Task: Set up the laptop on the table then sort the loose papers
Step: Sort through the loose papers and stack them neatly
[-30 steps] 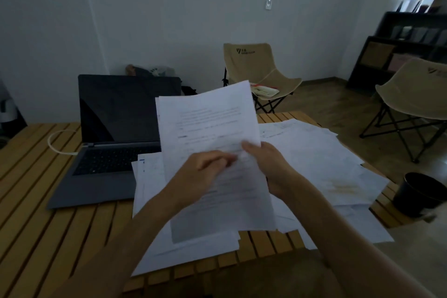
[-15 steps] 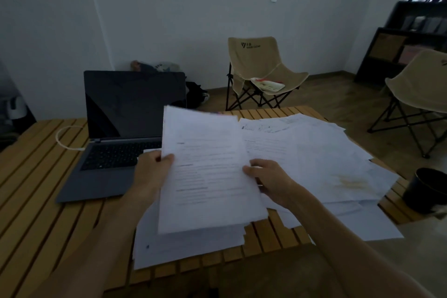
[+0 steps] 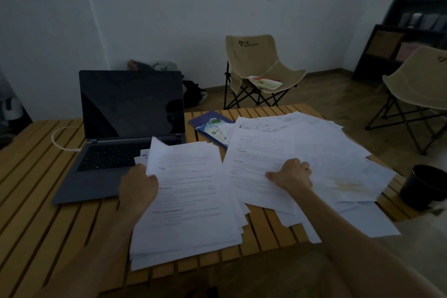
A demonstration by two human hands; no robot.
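Grey open laptop [image 3: 116, 143] with a dark, unlit screen stood on the left part of the slatted yellow wooden table [image 3: 36, 213], lid upright, keyboard toward the viewer. Thin white cable [image 3: 59, 139] looped on the slats just left of its hinge.

Left hand [image 3: 137, 187] gripped the left edge of the top printed white sheet [image 3: 188, 191], thumb over the paper, fingers hidden beneath. That sheet lay on a neat stack of white papers [image 3: 183, 237] at the near middle of the table, its far corner lifted slightly over the laptop's front edge.

Right hand [image 3: 291, 175] rested knuckles-up on a spread pile of loose white papers [image 3: 314, 152] covering the right half of the table, fingers curled onto the topmost printed page; whether pinching it or only pressing down could not be told. Yellowish stain [image 3: 348, 185] marked one sheet to the right of that hand.

Blue glossy booklet [image 3: 212, 128] lay partly under the far edge of the loose pile, beside the laptop screen. Dark round cup [image 3: 425, 187] stood at the table's right edge. Two beige folding camp chairs [image 3: 256, 63] [image 3: 420, 80] stood on the floor beyond.
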